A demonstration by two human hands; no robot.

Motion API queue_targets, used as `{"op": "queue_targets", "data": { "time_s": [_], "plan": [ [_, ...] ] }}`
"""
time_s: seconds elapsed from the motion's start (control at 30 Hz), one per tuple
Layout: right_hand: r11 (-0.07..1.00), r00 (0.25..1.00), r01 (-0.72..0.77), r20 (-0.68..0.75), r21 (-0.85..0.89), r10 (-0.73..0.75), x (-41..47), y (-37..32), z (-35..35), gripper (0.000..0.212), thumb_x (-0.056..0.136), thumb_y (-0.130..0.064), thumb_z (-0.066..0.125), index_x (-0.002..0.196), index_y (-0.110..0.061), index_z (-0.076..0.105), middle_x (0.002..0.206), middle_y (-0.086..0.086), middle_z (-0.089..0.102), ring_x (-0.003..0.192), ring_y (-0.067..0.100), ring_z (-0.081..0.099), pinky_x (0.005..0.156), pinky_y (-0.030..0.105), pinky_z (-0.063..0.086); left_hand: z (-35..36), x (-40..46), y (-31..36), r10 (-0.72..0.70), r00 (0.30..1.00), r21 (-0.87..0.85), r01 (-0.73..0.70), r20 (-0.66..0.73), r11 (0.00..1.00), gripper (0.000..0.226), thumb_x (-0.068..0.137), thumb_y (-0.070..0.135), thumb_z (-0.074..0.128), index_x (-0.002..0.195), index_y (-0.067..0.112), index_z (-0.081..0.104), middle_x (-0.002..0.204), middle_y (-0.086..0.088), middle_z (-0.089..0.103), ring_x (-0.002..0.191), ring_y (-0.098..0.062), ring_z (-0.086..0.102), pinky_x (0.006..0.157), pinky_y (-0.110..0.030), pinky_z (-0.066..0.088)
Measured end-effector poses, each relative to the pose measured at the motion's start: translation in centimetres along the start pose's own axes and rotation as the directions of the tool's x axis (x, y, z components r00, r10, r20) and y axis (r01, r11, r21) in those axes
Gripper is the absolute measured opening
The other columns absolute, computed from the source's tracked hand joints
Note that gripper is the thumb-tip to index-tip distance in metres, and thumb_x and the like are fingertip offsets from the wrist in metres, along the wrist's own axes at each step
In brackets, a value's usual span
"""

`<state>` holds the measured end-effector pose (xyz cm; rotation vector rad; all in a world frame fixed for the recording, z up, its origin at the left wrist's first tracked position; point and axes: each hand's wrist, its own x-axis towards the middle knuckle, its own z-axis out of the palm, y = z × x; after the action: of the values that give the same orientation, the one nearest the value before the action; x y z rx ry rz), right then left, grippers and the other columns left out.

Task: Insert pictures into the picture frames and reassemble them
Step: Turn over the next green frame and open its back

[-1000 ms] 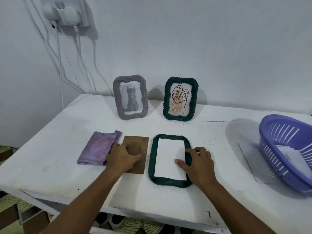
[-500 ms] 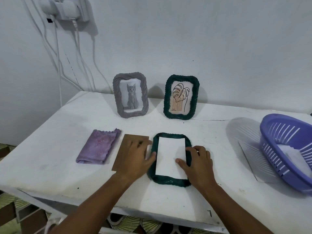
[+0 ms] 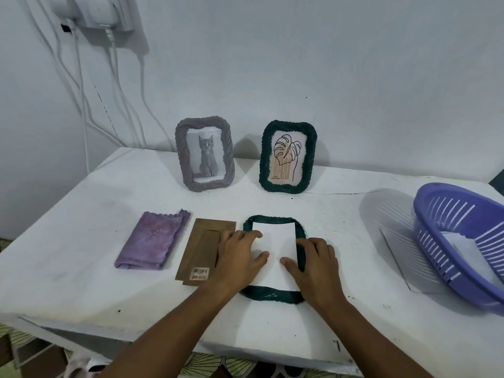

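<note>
Bare table surface [image 3: 68, 241] lies open at the left of the frame, up to the folded purple cloth [image 3: 152, 240]. The brown backing board [image 3: 203, 252] lies just beside the cloth, and the left hand [image 3: 237, 260] covers its right edge — no gap there. Both hands occupy the flat dark green frame [image 3: 272, 294] at lower centre; the right hand [image 3: 317, 271] rests on its right side. Behind it, a clear band of table runs across the middle. Two upright frames — grey frame [image 3: 204, 156] and green frame [image 3: 288, 156] — block the far edge. The purple basket [image 3: 458, 241] closes off the right side.
</note>
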<state>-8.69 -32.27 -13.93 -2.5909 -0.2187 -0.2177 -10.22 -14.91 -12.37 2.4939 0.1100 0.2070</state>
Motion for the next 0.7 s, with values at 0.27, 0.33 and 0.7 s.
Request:
{"op": "queue_targets", "data": {
  "time_s": [0.27,0.33,0.7],
  "plan": [
    [1.0,1.0,0.002,0.011,-0.006,-0.002,0.0,0.0,0.0,0.05,0.087,-0.046,0.059,0.127,-0.018,0.053,0.128,0.004,0.049,0.117,0.021,0.041,0.097,0.035,0.037,0.3,0.1,0.7,-0.018,0.997,-0.051,0.014,-0.079,0.999,0.033,0.085,0.029,0.064,0.117,0.021,0.06,0.121,0.002,0.058,0.117,-0.016,0.041,0.089,-0.018,0.032],
    [1.0,1.0,0.002,0.015,-0.003,-0.002,0.0,0.0,0.0,0.05,0.087,-0.047,0.059,0.128,-0.019,0.052,0.129,0.004,0.048,0.117,0.021,0.041,0.097,0.035,0.036,0.3,0.0,0.9,-0.016,0.995,-0.056,0.011,-0.097,0.998,0.031,0.085,0.026,0.064,0.115,0.018,0.062,0.117,0.0,0.06,0.111,-0.015,0.047,0.085,-0.014,0.031],
    [1.0,0.999,0.008,0.05,-0.016,-0.007,0.2,0.2,0.0,0.052,0.088,-0.051,0.054,0.13,-0.021,0.051,0.13,0.001,0.048,0.118,0.019,0.039,0.098,0.034,0.036,0.6,0.0,1.8,-0.071,0.993,-0.088,0.063,-0.089,0.994,0.033,0.087,0.025,0.063,0.118,0.013,0.061,0.119,-0.003,0.061,0.103,-0.015,0.055,0.084,-0.019,0.042]
  ]
}}
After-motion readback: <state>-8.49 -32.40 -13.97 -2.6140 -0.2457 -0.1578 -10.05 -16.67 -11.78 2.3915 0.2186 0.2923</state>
